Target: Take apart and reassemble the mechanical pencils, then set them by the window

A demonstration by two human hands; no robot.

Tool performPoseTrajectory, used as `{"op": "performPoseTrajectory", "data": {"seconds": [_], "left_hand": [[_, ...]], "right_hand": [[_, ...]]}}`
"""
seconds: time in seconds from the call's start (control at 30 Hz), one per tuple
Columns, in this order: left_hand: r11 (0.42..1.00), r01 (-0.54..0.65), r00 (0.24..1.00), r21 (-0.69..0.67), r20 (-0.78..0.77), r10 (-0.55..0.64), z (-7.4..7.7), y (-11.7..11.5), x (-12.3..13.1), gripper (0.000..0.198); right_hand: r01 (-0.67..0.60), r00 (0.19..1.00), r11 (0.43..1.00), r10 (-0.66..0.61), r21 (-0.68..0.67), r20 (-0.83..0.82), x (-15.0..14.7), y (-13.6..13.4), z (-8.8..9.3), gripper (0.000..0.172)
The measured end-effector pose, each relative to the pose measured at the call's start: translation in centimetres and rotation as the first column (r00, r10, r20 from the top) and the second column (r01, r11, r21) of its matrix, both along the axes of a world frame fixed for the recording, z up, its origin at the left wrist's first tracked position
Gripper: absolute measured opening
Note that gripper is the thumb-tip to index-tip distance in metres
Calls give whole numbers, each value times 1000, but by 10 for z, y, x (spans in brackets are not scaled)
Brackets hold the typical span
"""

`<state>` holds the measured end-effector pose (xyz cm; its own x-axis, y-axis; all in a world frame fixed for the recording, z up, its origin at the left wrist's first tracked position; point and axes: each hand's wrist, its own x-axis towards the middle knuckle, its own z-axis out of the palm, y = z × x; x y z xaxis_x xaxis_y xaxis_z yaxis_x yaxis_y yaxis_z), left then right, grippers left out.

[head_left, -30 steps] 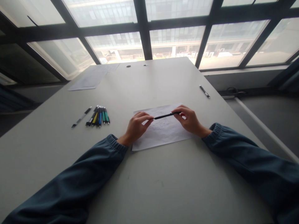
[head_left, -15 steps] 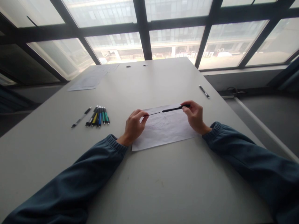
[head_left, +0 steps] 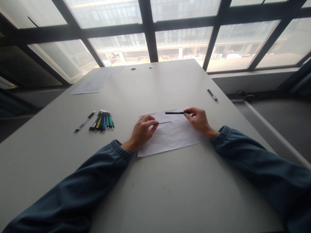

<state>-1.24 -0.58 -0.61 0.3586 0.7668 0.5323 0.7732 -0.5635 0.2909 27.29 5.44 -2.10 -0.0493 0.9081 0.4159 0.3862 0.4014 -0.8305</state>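
Pinched between the thumb and fingers of my left hand [head_left: 143, 132] is a thin dark rod [head_left: 165, 122], slim as a pen refill or lead, pointing right. My right hand [head_left: 199, 122] grips a black pen [head_left: 174, 113] near its right end, and the pen's other end points left. The pen lies a little beyond the rod in view, roughly parallel to it, with a gap between them. Both hands are over a white sheet of paper [head_left: 179, 137] that bears faint scribbles. Whether the pen's tip is fitted is too small to tell.
To the left, several pens [head_left: 100, 121] in black, yellow, blue and green lie bunched, with a clear-barrelled pen [head_left: 84, 122] beside them. Another pen [head_left: 213, 95] rests near the right table edge. More papers [head_left: 93, 82] lie at the far left, towards the windows.
My left hand has shifted slightly right with the rod, and my right hand has come left with the pen. The rod and pen, end to end before, now overlap side by side in view.
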Motion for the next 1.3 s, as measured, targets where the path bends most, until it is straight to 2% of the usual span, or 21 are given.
{"op": "performPoseTrajectory", "data": {"seconds": [0.17, 0.4, 0.5, 0.57, 0.63, 0.7, 0.8, 0.9, 1.13, 1.3], "left_hand": [[998, 57, 997, -37, -47, -59, -3, 0, -1, 14], [987, 128, 992, -99, 22, -127, -7, 3, -3, 13], [982, 143, 990, -120, 24, -141, -6, 3, -2, 14], [981, 147, 989, -123, 26, -145, -5, 3, -1, 15], [982, 149, 989, -112, 27, -147, -4, 1, 0, 16], [983, 152, 988, -98, 27, -150, -1, 0, 1, 17], [982, 169, 986, -83, 29, -167, 1, -2, 2, 19], [979, 192, 981, -74, 31, -190, 2, -3, 3, 18], [978, 200, 980, -63, 13, -200, 1, -2, 3, 17], [988, 139, 990, -75, -22, -141, 0, -1, 2, 14]], "right_hand": [[-86, 987, 996, 87, -12, 135, 0, 0, -4, 14], [-140, 929, 988, 109, 63, 355, 2, 2, -9, 10], [-151, 923, 985, 112, 78, 369, 2, 1, -8, 15], [-164, 933, 977, 108, 139, 343, 1, -1, -6, 16], [-210, 934, 954, 132, 213, 331, -1, -6, -2, 12], [-308, 911, 918, 209, 250, 355, -3, -10, 2, 11], [-468, 834, 854, 342, 226, 433, -5, -15, 5, 11], [-548, 776, 815, 410, 190, 479, -6, -16, 4, 9], [-563, 765, 804, 419, 191, 489, -6, -14, 2, 11], [-522, 767, 836, 370, 172, 525, -4, -14, 3, 14]]}}
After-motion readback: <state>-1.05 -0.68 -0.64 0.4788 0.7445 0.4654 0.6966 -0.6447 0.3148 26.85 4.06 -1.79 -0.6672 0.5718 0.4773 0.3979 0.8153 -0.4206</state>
